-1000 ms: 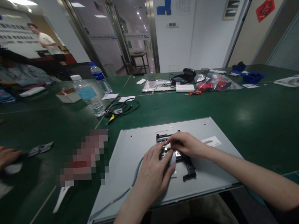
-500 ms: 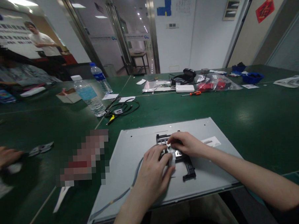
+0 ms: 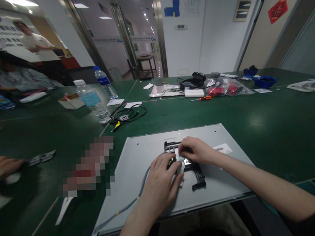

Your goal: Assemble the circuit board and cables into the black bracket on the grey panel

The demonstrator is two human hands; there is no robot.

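Observation:
A pale grey flat panel (image 3: 212, 188) lies on the green table in front of me, with a black plastic bracket (image 3: 200, 180) at its middle. My left hand (image 3: 164, 175) rests over the bracket's left part, fingers bent around a small whitish, shiny piece (image 3: 180, 165). Against the other side of this piece is my right hand (image 3: 194, 151), its fingers curled together; what they pinch is hidden. A grey cable (image 3: 130, 205) runs from under my left hand to the panel's lower left corner. A white label (image 3: 223, 149) is on the panel's right.
Bottles (image 3: 94, 103) and a black cable coil (image 3: 130, 115) stand or lie at the back left. Behind the panel are an orange screwdriver (image 3: 202, 99) and a plastic bag (image 3: 228, 87). Another person's hand (image 3: 5, 168) is at far left.
My right hand has shifted slightly to the right and its fingers are more curled. My left hand has barely moved. The standing person in the background has moved left.

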